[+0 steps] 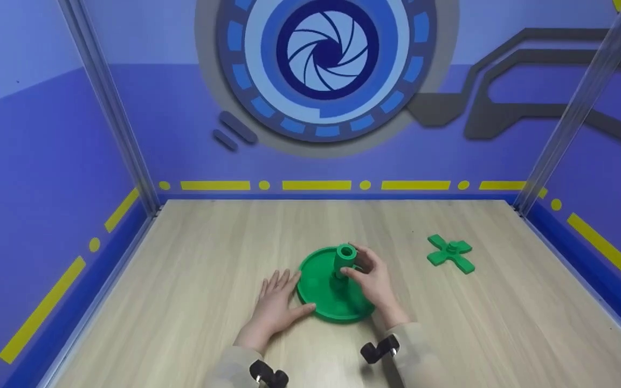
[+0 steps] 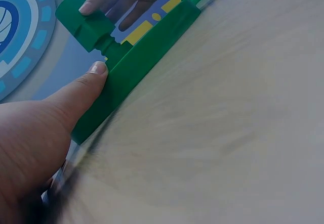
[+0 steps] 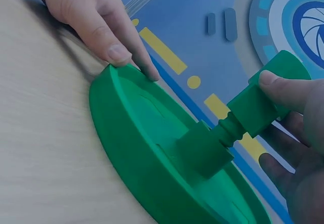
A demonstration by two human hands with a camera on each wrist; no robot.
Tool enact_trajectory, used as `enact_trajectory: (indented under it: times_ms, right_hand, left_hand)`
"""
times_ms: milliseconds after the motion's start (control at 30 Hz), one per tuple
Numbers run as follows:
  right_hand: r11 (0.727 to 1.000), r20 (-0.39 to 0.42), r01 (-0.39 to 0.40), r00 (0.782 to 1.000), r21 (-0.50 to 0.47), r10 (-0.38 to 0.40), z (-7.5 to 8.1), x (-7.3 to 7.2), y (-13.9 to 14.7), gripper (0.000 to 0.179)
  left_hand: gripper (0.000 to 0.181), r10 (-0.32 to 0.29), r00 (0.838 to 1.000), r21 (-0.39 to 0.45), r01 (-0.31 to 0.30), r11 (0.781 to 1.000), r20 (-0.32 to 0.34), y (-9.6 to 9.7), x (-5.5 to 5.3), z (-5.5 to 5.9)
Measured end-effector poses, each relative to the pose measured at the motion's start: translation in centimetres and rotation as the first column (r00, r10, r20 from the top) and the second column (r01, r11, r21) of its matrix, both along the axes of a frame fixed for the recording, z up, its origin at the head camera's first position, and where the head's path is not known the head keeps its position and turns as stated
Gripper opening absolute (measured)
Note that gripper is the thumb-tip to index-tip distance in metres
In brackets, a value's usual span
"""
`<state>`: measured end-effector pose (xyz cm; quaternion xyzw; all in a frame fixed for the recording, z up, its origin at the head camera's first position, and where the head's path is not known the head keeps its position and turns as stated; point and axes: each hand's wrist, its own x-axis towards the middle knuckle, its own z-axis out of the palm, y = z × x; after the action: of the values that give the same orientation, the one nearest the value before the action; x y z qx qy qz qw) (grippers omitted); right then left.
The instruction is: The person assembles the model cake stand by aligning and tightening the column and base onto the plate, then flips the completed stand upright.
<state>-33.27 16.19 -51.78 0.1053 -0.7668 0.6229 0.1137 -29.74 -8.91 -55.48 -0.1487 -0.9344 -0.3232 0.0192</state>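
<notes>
A green hollow tube (image 1: 344,261) stands over the middle of a green round tray (image 1: 325,308), its long axis close to upright and roughly square to the tray's floor. Below its blocky lower end, the right wrist view shows a grooved neck (image 3: 230,131) in line with it, leading down to a green block (image 3: 205,150) on the tray; which part the neck belongs to, I cannot tell. The right hand (image 1: 373,277) is the nearer one: it comes in from the tube's right side and pinches it, thumb in front, other fingers behind and apart from one another. The left hand (image 1: 271,310) lies spread wide at the tray's left rim, thumb and fingertips touching it, the tube off to its right. The tray rests flat on the bench (image 1: 181,312). Farther right, well apart from both hands, lies a green cross-shaped piece (image 1: 452,253), its short stub upward. Blue printed walls (image 1: 127,124) stand around.
</notes>
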Motion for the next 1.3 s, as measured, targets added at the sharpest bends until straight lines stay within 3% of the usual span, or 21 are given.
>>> enact_trajectory:
  times_ms: [833, 1300]
  right_hand:
    - [1.000, 0.033, -0.024, 0.999, 0.008, 0.024, -0.38, 0.05, -0.36, 0.057]
    - [0.999, -0.005, -0.043, 0.999, 0.021, 0.043, -0.64, -0.09, -0.16, 0.052]
  left_hand:
    - [0.094, -0.007, 1.000, 0.008, 0.007, 1.000, -0.010, 0.02, 0.01, 0.05]
    - [0.093, -0.008, 1.000, 0.011, 0.008, 1.000, -0.009, 0.06, 0.00, 0.01]
